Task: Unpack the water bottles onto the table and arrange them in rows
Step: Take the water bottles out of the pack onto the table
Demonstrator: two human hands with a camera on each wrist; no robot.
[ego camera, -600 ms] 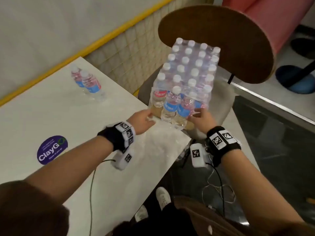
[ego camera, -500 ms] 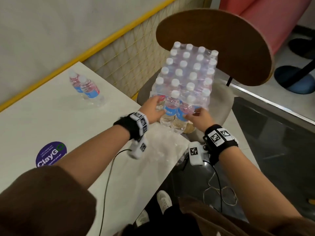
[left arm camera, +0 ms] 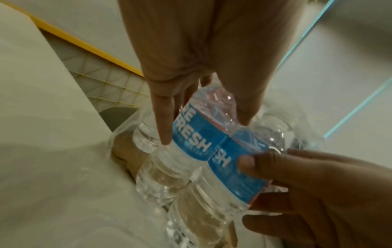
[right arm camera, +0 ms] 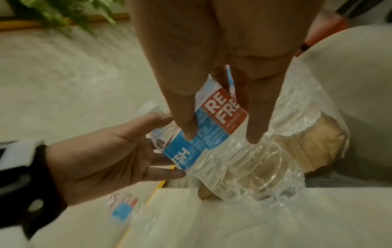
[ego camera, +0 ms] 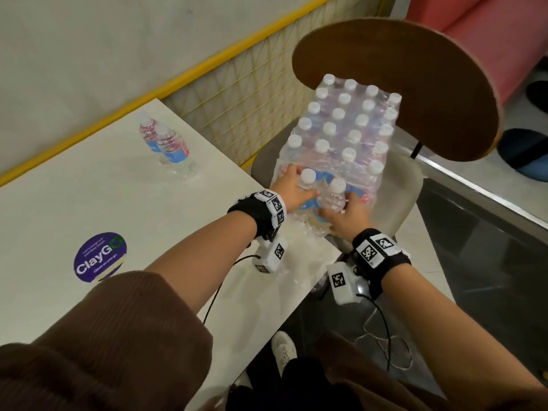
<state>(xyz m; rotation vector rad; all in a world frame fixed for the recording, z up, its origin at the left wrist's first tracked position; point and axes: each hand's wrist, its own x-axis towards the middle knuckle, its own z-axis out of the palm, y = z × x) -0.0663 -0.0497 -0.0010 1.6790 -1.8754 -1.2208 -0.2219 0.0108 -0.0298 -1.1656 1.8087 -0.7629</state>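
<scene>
Head view: left hand and right hand each grip a water bottle at the torn near end of the shrink-wrapped pack on the chair; two bottles stand on the table. Left wrist view: fingers curl around a blue-labelled bottle. Right wrist view: fingers clasp the second bottle.

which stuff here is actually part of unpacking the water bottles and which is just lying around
Part of the job:
- shrink-wrapped pack of bottles on the chair seat
- bottle gripped by the left hand
- bottle gripped by the right hand
- two bottles already standing on the table
- white table

Just lying about:
- ClayGo sticker
- wooden chair back
- yellow mesh fence
</scene>
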